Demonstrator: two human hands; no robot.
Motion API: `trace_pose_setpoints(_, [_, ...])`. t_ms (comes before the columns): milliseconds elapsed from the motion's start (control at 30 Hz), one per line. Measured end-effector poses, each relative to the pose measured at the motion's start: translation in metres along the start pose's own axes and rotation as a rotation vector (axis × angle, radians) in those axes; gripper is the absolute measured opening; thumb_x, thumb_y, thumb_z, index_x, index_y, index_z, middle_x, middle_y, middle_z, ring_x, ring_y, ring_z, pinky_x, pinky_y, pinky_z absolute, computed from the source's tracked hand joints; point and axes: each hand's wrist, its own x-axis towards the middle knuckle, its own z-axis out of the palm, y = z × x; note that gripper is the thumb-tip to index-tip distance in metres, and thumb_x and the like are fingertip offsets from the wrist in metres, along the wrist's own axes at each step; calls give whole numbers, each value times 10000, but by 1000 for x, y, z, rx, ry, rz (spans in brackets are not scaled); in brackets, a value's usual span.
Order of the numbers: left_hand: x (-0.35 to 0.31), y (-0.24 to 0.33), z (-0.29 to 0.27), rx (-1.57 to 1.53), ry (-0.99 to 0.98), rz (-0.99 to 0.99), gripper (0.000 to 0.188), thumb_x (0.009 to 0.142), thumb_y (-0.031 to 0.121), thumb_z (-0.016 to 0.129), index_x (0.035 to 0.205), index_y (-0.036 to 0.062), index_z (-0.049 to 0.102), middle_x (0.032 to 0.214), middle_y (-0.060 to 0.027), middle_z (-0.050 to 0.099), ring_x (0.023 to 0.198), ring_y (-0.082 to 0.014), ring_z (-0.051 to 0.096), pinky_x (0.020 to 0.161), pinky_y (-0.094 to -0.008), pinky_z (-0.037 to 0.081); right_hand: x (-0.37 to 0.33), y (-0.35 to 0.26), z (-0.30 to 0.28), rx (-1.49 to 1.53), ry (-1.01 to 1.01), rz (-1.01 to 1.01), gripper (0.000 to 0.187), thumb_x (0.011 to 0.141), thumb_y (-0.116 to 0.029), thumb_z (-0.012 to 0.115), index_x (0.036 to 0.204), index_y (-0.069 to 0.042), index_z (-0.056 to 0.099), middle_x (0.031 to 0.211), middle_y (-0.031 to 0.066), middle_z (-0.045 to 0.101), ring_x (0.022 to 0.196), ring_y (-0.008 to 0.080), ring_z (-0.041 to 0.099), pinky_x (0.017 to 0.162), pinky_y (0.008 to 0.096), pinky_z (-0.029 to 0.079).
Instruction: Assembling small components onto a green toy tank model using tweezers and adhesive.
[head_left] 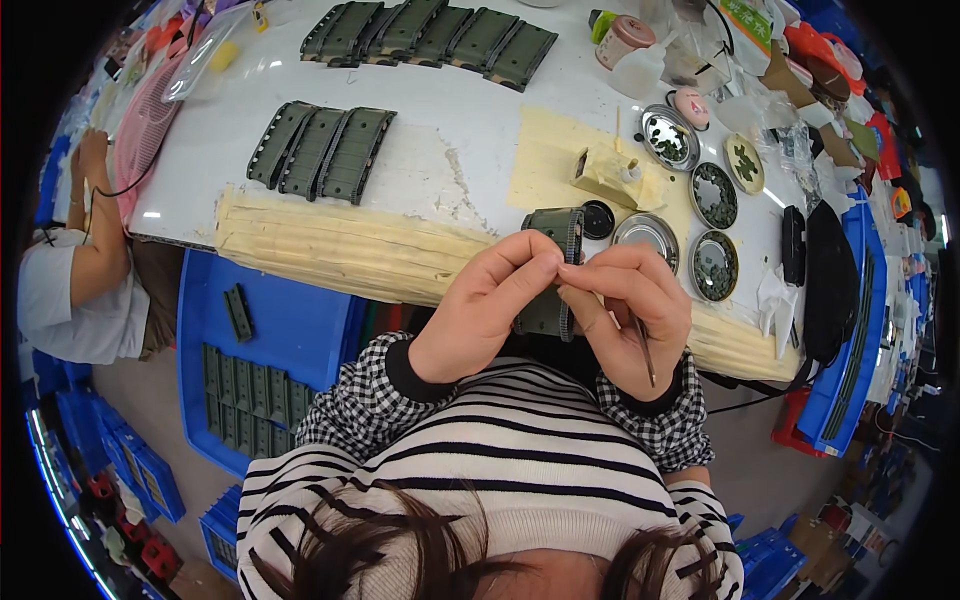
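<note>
At the table's front edge, a dark green curved panel (546,313) with ridged edges shows above and below my fingers. My left hand (480,302) is closed in a pinch at the panel's ridged side. My right hand (640,308) meets it there, thumb and forefinger pressed together near the left fingertips. A thin metal tool (646,352), perhaps tweezers, lies across my right palm with its end pointing down. Anything tiny between the fingertips is hidden. Just beyond the right fingers sit a small black round cap (597,220) and a shiny round tin (647,234).
Matching green panels (322,152) lie in two groups on the white table (430,120). Tins of small dark green pieces (713,195) stand to the right, near a tape-covered block (610,178). A blue tray (270,290) holds green parts. Another person's arm (98,230) is at far left.
</note>
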Motion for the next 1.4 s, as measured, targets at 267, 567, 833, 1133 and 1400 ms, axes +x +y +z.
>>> trace_pose_setpoints(267, [-2,13,0,-111,-117,-158,184,1013,185,479,948,27,546,892,-16,589,886,-69,559,742,-219,468,14,6,-23,-482,-187,-566,424,599,-130,711,1000,5,680,841,69,648,601,149,578,557,266,442])
trace_pose_setpoints(567, [-6,-1,13,481,57,284,641,943,10,505,1502,82,198,1120,-101,574,901,-130,593,794,-251,487,23,3,-18,-348,40,-368,287,612,61,741,875,-9,650,764,78,595,581,224,593,496,307,470])
trace_pose_setpoints(833, [-7,-1,10,1125,95,489,697,815,-31,623,1455,43,358,899,-178,634,711,-245,637,674,-294,508,29,2,-11,-440,40,-337,301,638,15,721,922,-24,630,829,82,590,628,242,588,539,319,477])
trace_pose_setpoints(1133, [-8,2,11,1372,86,591,784,723,-40,652,1449,20,362,877,-140,635,658,-250,593,618,-340,509,29,-1,-14,-473,8,-340,288,653,4,712,927,-25,632,822,72,581,602,233,562,527,317,460])
trace_pose_setpoints(1400, [-11,6,11,1487,73,584,802,703,-21,665,1442,-12,354,860,-121,619,658,-241,579,607,-336,509,25,0,-19,-537,-108,-385,359,634,0,658,992,8,634,873,81,598,586,204,540,519,299,443])
